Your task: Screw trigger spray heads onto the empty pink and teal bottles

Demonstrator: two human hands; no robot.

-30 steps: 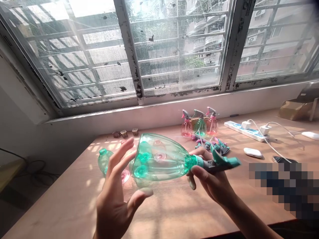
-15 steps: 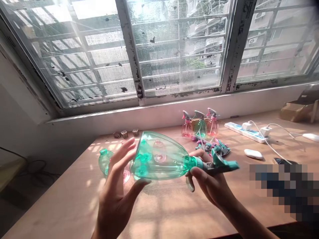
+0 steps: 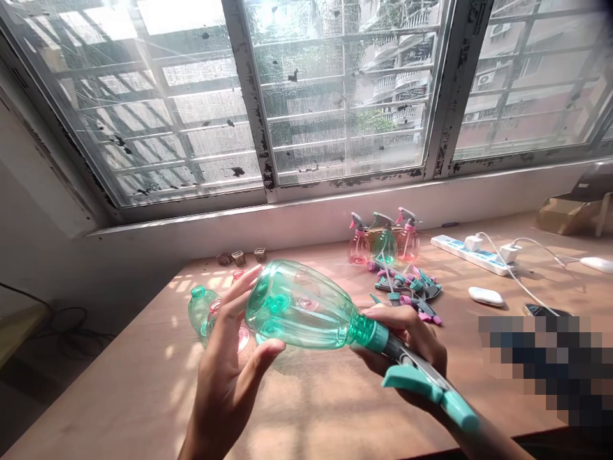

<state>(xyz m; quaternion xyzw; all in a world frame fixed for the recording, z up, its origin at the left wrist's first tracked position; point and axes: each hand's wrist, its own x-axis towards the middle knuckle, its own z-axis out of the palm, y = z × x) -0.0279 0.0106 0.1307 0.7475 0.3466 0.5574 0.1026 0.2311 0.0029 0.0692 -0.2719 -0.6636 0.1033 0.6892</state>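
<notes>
Sunlight comes through barred windows (image 3: 306, 115) with peeling frames and falls in patches across the wooden bench (image 3: 143, 396). From the head camera, a clear green bottle (image 3: 306, 313) is held above the bench, lying nearly on its side with its base to the left and its neck tilted slightly down to the right. The left hand (image 3: 230, 374) cups the base, fingers curved around it and thumb at its lower edge. The right hand (image 3: 426, 338) has its fingers wrapped about the teal collar (image 3: 380, 337) of a spray head (image 3: 460, 409) seated at the bottle's neck, the trigger facing the camera. Beyond the right hand lies a pile of loose spray heads (image 3: 416, 287); behind that stand three spray bottles (image 3: 385, 246). Another green bottle (image 3: 197, 310) stands beyond the left hand. A power strip (image 3: 472, 253) lies farther right.
</notes>
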